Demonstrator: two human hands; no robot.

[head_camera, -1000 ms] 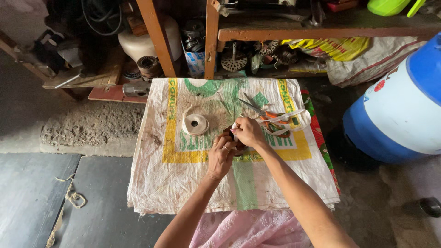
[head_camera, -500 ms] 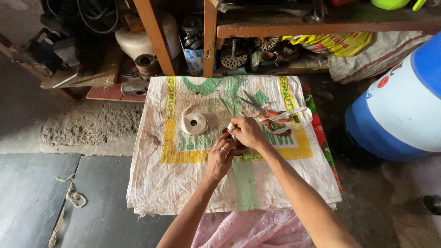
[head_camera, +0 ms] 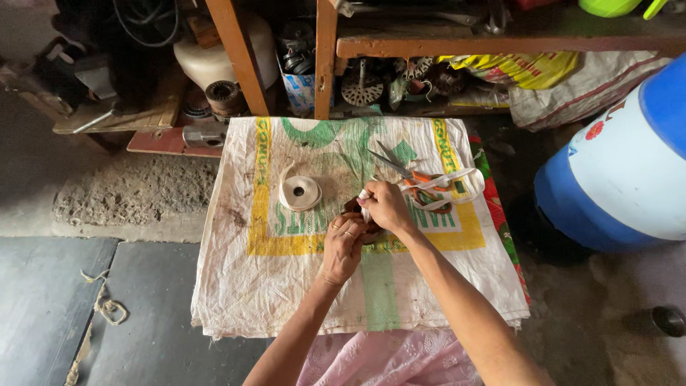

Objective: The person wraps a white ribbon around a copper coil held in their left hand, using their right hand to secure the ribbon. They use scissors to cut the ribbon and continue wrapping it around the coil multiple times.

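Right hand (head_camera: 386,206) fingers pressed together, pinching a white tape strip (head_camera: 443,180) at its near end. Left hand (head_camera: 343,246) curled around a small dark brown round part (head_camera: 351,208), mostly hidden under both hands, only a bit of its rim shows; can't tell what it is. Hands touch each other over it, roughly mid-surface of the woven sack (head_camera: 286,286) that covers the low work surface.

Tape strip: flat, narrow, off-white, runs from the right hand toward the sack's right edge, doubles back in a loose loop. It lies across orange-handled scissors (head_camera: 411,175), blades pointing to the far edge, handles under the loop.

Roll of the same white tape (head_camera: 299,193) lies flat just left of the hands, toward the far left part of the sack, loose tail curling up from it. Apart from the hands, not touched.

Sack: dirty white, yellow border lines, green print, stained at the left edge.

Beyond the far edge: wooden shelf (head_camera: 500,44) with metal parts. Blue and white barrel (head_camera: 629,164) off the right edge. Scrap of cord (head_camera: 107,307) on the floor well to the left.
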